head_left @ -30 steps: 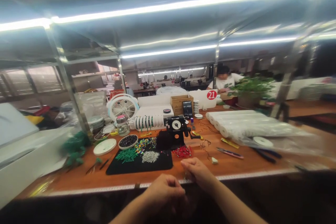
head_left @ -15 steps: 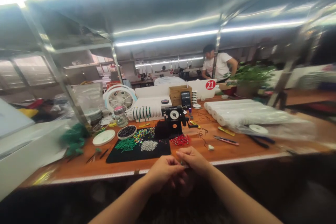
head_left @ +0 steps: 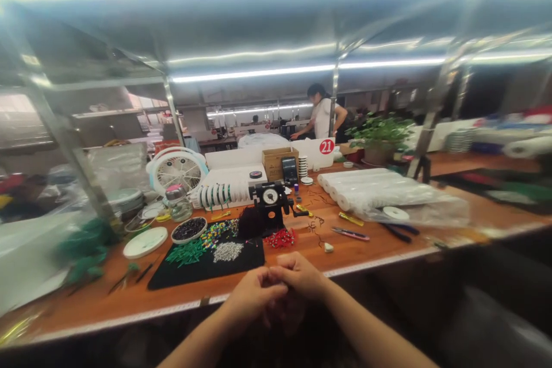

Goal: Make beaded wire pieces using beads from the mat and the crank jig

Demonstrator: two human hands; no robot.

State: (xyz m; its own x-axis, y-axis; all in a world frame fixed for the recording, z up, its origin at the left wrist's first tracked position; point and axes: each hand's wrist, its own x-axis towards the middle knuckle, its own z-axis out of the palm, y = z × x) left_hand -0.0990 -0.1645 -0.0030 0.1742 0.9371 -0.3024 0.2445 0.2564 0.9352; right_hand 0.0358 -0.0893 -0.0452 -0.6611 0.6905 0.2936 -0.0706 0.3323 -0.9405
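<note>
My left hand (head_left: 254, 293) and my right hand (head_left: 299, 275) meet at the front edge of the wooden table (head_left: 302, 241). Both have their fingers closed, fingertips together; whatever is between them is hidden or too small to name. Just behind them lie red pieces (head_left: 280, 238). To the left, a black mat (head_left: 166, 277) bears green pieces (head_left: 185, 252), silver beads (head_left: 227, 251) and mixed coloured beads (head_left: 219, 232). A black device with a round dial (head_left: 271, 196) stands behind the mat.
A dish of dark beads (head_left: 190, 230), a white lid (head_left: 145, 242), a glass jar (head_left: 179, 207) and a fan (head_left: 177, 171) are at left. At right lie white rolls (head_left: 371, 187), a cutter (head_left: 350, 234) and pliers (head_left: 399, 233). A person (head_left: 322, 115) stands beyond.
The view has shifted, so the table's things appear farther left and slightly lower. My hands remain together, fingers closed. The person beyond has changed posture, with one arm now reaching out to the left.
</note>
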